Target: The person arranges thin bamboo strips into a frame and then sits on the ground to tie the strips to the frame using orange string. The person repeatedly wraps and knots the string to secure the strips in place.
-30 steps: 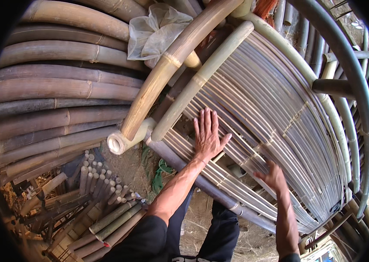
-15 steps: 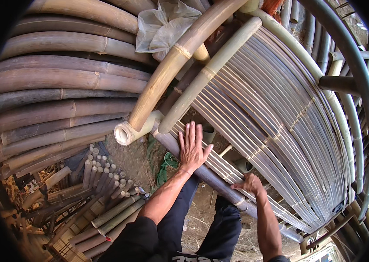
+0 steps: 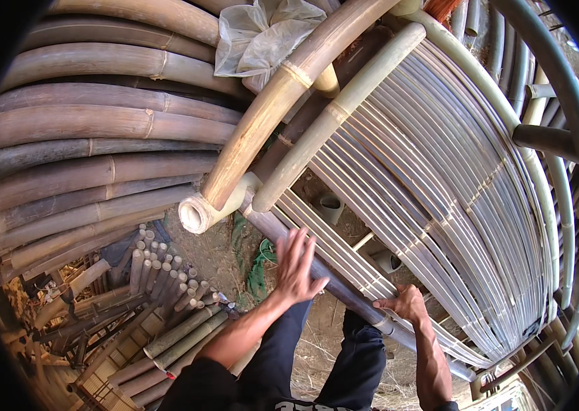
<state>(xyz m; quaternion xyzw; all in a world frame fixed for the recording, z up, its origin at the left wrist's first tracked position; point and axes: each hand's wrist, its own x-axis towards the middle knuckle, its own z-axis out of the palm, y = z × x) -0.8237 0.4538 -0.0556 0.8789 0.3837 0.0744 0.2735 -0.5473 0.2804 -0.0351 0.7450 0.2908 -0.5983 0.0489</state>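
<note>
Bamboo slats (image 3: 336,248) lie under the right hand (image 3: 407,303), fingers curled, grip unconfirmed, presumably for steadying; left hand (image 3: 296,268) spread, empty.

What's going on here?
A person is handling bamboo slatwork with bare hands. The right hand is at the narrow strip of slats, near the front pole. The left hand, open and blurred, is over that pole; contact is unclear. An open gap, with ground showing through, separates the strip from the wide slat panel.
</note>
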